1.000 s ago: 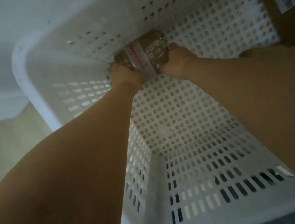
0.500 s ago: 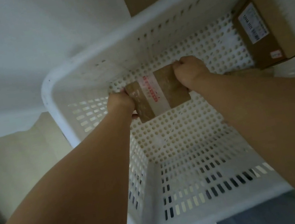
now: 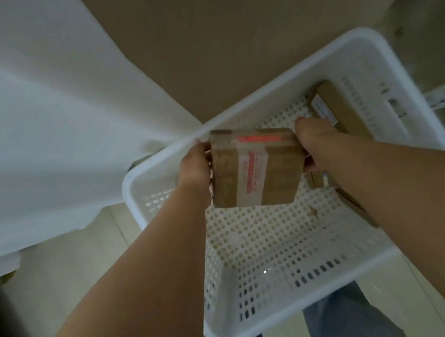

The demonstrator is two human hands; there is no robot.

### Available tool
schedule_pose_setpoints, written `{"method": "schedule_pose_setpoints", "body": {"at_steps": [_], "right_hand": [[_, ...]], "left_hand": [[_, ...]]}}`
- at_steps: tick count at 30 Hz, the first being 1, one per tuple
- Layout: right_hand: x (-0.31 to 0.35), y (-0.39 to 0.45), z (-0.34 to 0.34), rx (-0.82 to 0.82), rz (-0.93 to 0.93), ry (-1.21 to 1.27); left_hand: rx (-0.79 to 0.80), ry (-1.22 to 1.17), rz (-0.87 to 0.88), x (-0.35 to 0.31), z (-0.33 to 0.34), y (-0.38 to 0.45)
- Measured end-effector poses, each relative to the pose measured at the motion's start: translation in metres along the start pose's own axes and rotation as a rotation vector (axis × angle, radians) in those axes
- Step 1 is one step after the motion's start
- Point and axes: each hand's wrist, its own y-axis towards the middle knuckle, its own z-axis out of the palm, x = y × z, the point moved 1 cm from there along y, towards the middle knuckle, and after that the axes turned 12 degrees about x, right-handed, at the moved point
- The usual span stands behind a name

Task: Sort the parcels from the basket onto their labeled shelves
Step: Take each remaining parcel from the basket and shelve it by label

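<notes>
**Taped parcel lifted clear of the basket floor**

Both hands held one brown parcel (image 3: 255, 167) between them. The left hand (image 3: 195, 170) gripped its left end, fingers wrapped behind the box and mostly hidden; the right hand (image 3: 314, 141) gripped the right end, knuckles curled over the edge. The parcel carried a band of pale tape with red print across its top and front face, and it hung tilted over the far left part of the white perforated basket (image 3: 288, 332), its top about level with the far rim.

Half a second before, the same parcel had sat lower inside the basket, close to the perforated floor near the far wall; a second before, it had been pressed into the far left corner. It had since risen and now looked larger, nearer the camera. The grip of each hand had stayed closed on the box throughout.

A second brown parcel (image 3: 341, 105) with a white label lay in the basket's far right corner, as it had earlier. A further brown edge (image 3: 354, 204) showed along the right wall under the right forearm; what it was could not be told.

Beyond the far rim a large brown cardboard surface (image 3: 221, 34) filled the view, with white sheeting (image 3: 29, 128) to the left. The basket stood on a pale floor (image 3: 64, 273).
</notes>
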Motion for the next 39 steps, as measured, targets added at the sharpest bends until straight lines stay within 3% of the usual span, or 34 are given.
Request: {"method": "schedule_pose_setpoints", "body": {"at_steps": [5,6,10,16,20,24,30,32,35,37,39], "right_hand": [[0.001,-0.022,-0.014,0.029,-0.061,0.109],[0.000,-0.024,-0.016,0.029,-0.083,0.144],[-0.004,-0.031,-0.022,0.028,-0.162,0.253],[-0.002,-0.041,-0.022,0.103,-0.187,0.495],[0.000,-0.051,-0.016,0.190,-0.231,0.591],[-0.001,-0.062,-0.014,0.270,-0.238,0.654],[0.002,-0.073,-0.025,0.286,-0.266,0.613],[0.003,-0.073,-0.030,0.294,-0.273,0.539],[0.003,-0.067,-0.044,0.238,-0.266,0.315],[0.003,-0.063,-0.056,0.167,-0.277,-0.055],[0.005,-0.064,-0.065,0.157,-0.318,-0.482]], "left_hand": [[-0.048,-0.122,0.224,-0.011,0.011,-0.023],[-0.028,-0.097,0.220,-0.013,0.012,-0.026],[0.124,-0.014,-0.118,-0.007,0.017,-0.040],[0.080,-0.399,0.021,0.008,0.019,-0.049],[0.179,-0.335,-0.007,0.011,0.020,-0.053],[0.265,-0.123,-0.069,0.006,0.021,-0.058],[0.560,-0.070,-0.118,-0.006,0.028,-0.059],[0.635,-0.004,-0.103,-0.010,0.031,-0.060],[0.578,0.146,-0.076,-0.017,0.034,-0.060],[0.519,0.323,-0.026,-0.027,0.034,-0.058],[0.488,0.653,-0.009,-0.043,0.035,-0.056]]}}
